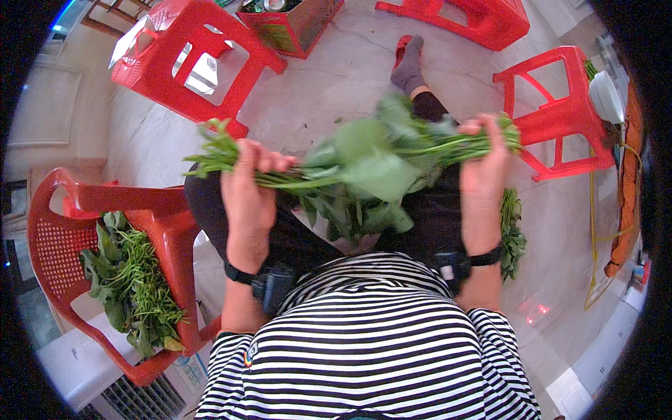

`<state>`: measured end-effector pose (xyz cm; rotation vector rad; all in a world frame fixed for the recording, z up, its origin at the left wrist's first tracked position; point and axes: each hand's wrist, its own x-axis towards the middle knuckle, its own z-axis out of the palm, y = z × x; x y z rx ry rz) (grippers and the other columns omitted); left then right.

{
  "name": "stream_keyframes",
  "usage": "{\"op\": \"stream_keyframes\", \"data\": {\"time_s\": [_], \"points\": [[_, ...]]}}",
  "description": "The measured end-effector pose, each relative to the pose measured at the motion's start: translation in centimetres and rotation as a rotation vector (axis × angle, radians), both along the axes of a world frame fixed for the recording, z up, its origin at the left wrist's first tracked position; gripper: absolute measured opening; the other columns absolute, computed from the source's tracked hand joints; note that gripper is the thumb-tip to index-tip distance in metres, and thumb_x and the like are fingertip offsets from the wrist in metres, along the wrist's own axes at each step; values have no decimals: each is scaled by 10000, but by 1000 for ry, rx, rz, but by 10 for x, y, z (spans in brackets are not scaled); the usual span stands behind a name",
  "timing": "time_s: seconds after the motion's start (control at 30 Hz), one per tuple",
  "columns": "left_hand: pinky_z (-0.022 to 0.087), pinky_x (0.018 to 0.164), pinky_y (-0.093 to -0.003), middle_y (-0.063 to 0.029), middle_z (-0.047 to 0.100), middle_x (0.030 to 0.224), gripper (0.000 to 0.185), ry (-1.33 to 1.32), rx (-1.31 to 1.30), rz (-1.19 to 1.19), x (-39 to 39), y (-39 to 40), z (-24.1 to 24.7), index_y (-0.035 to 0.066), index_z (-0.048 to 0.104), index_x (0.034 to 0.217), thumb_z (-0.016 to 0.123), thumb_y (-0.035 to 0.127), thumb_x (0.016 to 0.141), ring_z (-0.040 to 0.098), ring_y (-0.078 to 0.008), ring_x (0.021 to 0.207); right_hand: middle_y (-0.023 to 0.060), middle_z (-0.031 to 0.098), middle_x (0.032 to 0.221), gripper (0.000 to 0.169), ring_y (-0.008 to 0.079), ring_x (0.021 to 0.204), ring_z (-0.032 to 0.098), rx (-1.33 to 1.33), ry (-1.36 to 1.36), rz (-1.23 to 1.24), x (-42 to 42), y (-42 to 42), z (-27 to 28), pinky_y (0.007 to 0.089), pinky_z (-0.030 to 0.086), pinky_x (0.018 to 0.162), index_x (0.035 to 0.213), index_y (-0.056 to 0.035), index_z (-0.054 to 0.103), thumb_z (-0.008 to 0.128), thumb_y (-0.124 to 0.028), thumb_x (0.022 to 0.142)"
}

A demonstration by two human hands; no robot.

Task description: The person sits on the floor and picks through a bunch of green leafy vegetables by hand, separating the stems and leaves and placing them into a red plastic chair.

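Note:
My left hand (254,168) is closed around the cut stems of a bunch of leafy greens (220,152), whose stem ends stick out to the left. On the other side, my right hand (485,142) grips a second bunch of leafy greens (446,144) by its stems, with the ends pointing right. Between the hands the broad leaves meet and overlap above my lap, blurred by motion. Where one bunch stops and the other starts is hidden among the leaves. A black strap with a dark device sits on each wrist.
At left, a red plastic armchair (79,197) holds piled greens (139,278). More greens (512,236) lie on the floor beside my right arm. Red plastic stools (236,68) (551,121) and a cardboard box (299,29) stand ahead. A white bowl (606,97) is at the right stool.

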<state>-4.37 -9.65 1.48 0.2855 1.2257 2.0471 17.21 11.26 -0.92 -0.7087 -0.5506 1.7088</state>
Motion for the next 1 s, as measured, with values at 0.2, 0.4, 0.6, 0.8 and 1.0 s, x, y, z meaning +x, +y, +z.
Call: {"op": "stream_keyframes", "data": {"time_s": [0.2,0.4,0.6,0.8,1.0], "points": [[350,577,-294,43,287,584,246,-6,73,73,-16,-6,25,103,453,807,421,310,935,313,-97,520,34,513,693,138,150,603,494,149,-94,-186,34,22,17,319,454,619,775,-54,494,585,-137,836],[298,540,-271,52,253,578,250,-19,336,153,-54,-23,44,108,445,773,443,304,928,268,-84,514,16,446,721,169,128,629,424,182,28,-78,49,34,32,309,399,675,791,-62,446,513,-178,893],[348,581,-282,38,302,582,258,141,307,503,-71,-36,53,103,447,744,445,281,931,314,-99,528,17,436,721,179,135,649,422,160,-59,-246,76,47,34,326,397,689,771,-66,435,506,-176,892],[368,459,-254,-24,476,566,221,245,-203,261,-8,8,48,48,506,788,525,240,894,463,-121,485,30,507,637,168,124,546,472,295,-250,-172,27,12,46,271,439,570,875,-25,510,635,-93,785],[350,445,-224,0,457,593,147,82,-153,-334,44,24,34,29,485,862,541,162,891,429,-81,483,7,590,774,326,88,691,571,396,-499,397,-39,-65,60,230,481,622,956,-50,524,714,-10,694]]}}
